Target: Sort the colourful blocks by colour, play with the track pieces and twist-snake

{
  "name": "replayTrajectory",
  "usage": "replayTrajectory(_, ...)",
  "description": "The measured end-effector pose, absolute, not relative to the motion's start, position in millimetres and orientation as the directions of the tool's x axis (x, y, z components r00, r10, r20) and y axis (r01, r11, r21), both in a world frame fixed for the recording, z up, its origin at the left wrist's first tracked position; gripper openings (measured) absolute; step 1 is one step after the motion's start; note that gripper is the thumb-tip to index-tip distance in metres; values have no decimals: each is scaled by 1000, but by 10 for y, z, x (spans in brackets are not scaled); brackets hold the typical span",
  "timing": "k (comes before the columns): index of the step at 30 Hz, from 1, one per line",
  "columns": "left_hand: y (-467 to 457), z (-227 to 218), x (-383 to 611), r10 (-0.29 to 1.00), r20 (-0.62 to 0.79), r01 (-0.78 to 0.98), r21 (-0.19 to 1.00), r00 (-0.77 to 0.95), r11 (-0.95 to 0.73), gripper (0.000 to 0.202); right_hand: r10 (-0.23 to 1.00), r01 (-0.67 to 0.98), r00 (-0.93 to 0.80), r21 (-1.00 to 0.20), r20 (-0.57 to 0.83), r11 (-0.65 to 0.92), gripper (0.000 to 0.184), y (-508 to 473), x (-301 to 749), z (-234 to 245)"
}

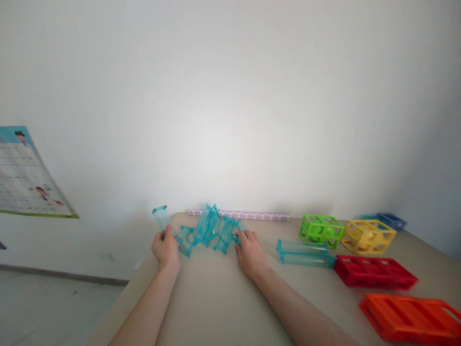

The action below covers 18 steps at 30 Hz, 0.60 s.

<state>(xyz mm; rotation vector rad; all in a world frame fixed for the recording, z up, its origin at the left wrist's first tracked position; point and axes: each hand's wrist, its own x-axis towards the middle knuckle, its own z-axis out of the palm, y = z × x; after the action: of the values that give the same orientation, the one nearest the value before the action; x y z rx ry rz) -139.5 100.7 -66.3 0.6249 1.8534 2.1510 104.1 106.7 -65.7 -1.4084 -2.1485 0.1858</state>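
Observation:
My left hand [166, 248] is closed on a clear teal plastic trough piece [161, 217], which it holds tilted upright near the table's left edge. My right hand [251, 252] rests by the right end of a heap of similar teal translucent pieces [208, 229]. Its fingers are curled against one piece at the edge of that heap, with the fingertips partly hidden. Off to the right of this hand lies a long clear teal trough [306, 253], flat on the table and touching neither hand.
Right of the trough stand a green frame block [321, 230], a yellow one [369, 236], a red one [375, 272] and an orange one [410, 317]. Blue pieces [392, 221] sit behind. A purple patterned strip [252, 216] runs along the wall. The table [211, 307] ends at the left.

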Motion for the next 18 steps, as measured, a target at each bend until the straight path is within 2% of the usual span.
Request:
replayTrajectory(3,959,-553,-1250,537,108,-33,968,-837,-247,35,885,781,-267,-452,381,430,32,1102,1042,-666)
replayTrajectory(6,861,-426,-1054,672,118,-106,953,-731,-283,38,890,759,-215,-504,402,411,30,1122,1031,-668)
replayTrajectory(9,751,-357,-869,797,149,-120,956,-585,-267,40,893,736,-158,-553,421,391,27,1130,1021,-661)
replayTrajectory(11,708,-357,-800,831,172,-86,963,-530,-254,41,893,721,-124,-579,433,381,24,1137,1025,-658)
replayTrajectory(14,716,-410,-830,783,228,20,964,-579,-265,42,887,700,-83,-607,455,376,20,1149,1041,-659)
replayTrajectory(18,809,-524,-1063,600,294,232,956,-744,-182,35,869,676,-79,-615,488,407,19,1151,1050,-668)
